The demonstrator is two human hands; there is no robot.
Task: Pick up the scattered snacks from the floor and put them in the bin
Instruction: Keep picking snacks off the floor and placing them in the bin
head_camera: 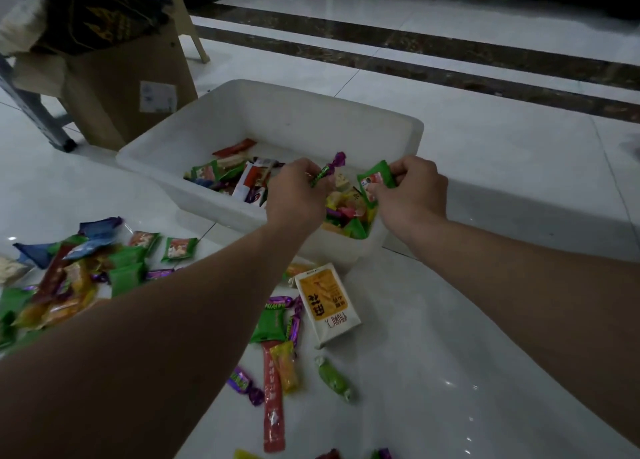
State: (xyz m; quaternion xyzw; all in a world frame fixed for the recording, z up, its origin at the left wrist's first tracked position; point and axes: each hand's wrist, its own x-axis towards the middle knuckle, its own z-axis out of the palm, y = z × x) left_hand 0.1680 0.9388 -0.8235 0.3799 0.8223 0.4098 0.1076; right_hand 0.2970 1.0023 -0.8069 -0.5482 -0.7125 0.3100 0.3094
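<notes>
A white plastic bin (pixel 398 126) stands on the floor, holding several wrapped snacks. Both hands hover over its near half. My left hand (pixel 298 192) pinches a purple-and-green twist candy (pixel 329 169). My right hand (pixel 412 188) pinches a green snack packet (pixel 375 181) by its edge. Several snacks lie scattered on the white floor: a pile (pixel 79 271) at the left, a white-and-orange carton (pixel 325 303) near the bin, a long red stick pack (pixel 272 396), a green twist candy (pixel 334 379) and purple candies (pixel 244 382).
A cardboard box (pixel 128 84) with a dark bag on top stands behind the bin at the left, beside a metal leg (pixel 34 112) and a wooden leg (pixel 187 19). Dark stripes cross the tiled floor (pixel 485 168) further back.
</notes>
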